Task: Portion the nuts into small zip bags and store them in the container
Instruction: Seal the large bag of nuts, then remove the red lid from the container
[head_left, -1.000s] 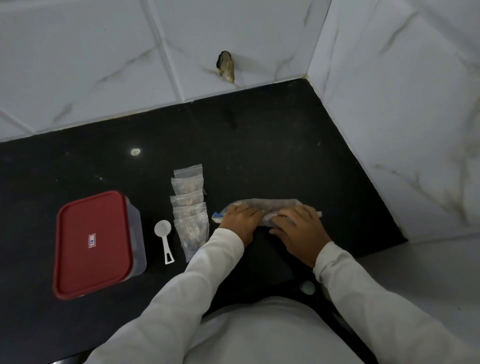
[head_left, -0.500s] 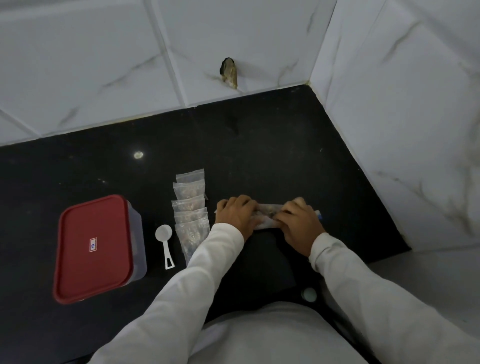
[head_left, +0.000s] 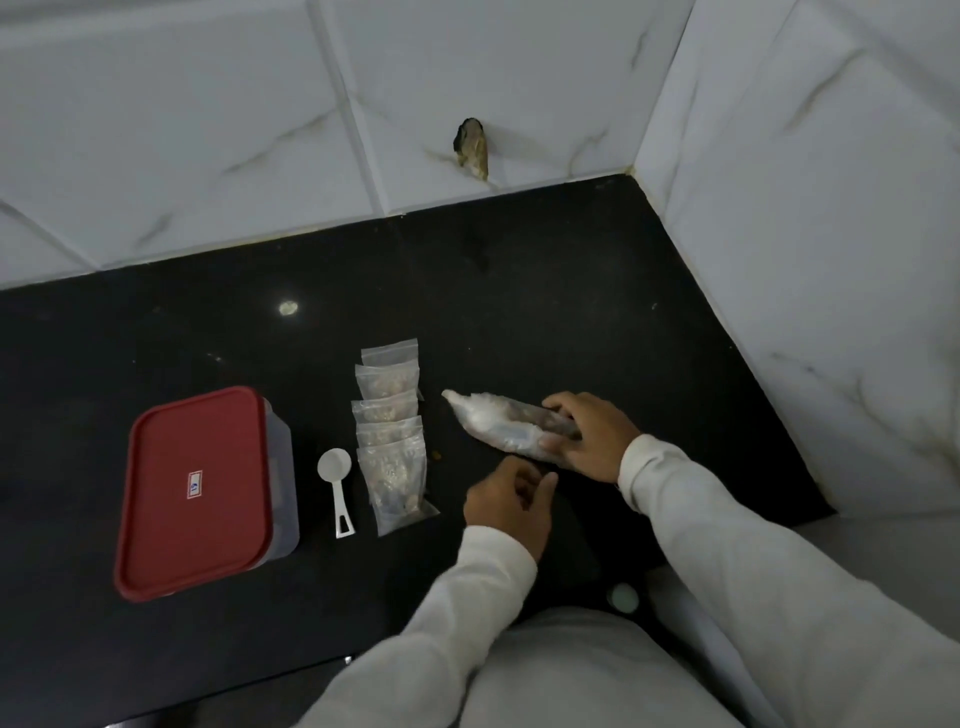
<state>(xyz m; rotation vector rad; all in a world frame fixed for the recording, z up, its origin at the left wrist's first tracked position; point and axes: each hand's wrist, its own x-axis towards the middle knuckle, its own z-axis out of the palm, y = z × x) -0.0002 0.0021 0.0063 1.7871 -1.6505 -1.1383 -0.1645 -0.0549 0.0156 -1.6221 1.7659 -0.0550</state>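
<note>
Withdrawn from the rolled nut bag (head_left: 493, 421), the left hand (head_left: 511, 499) hangs loosely curled, apparently empty (blurred); the bag, gripped by the right hand (head_left: 592, 436), is best kept tightly rolled.

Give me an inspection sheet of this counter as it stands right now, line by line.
Surface: black countertop, glossy.
Job's things: small zip bags overlapping in a row, nuts visible in most; large nut bag rolled up; container with its red lid on; white scoop lying between the container and the small zip bags.
Clutter: crumbs beside the small zip bags.
Hands: right hand grips the large nut bag; left hand loosely curled, holds nothing.
Cables: nothing seen.
Surroundings: marbled wall tiles meeting in a corner; chipped hole in the back wall.
</note>
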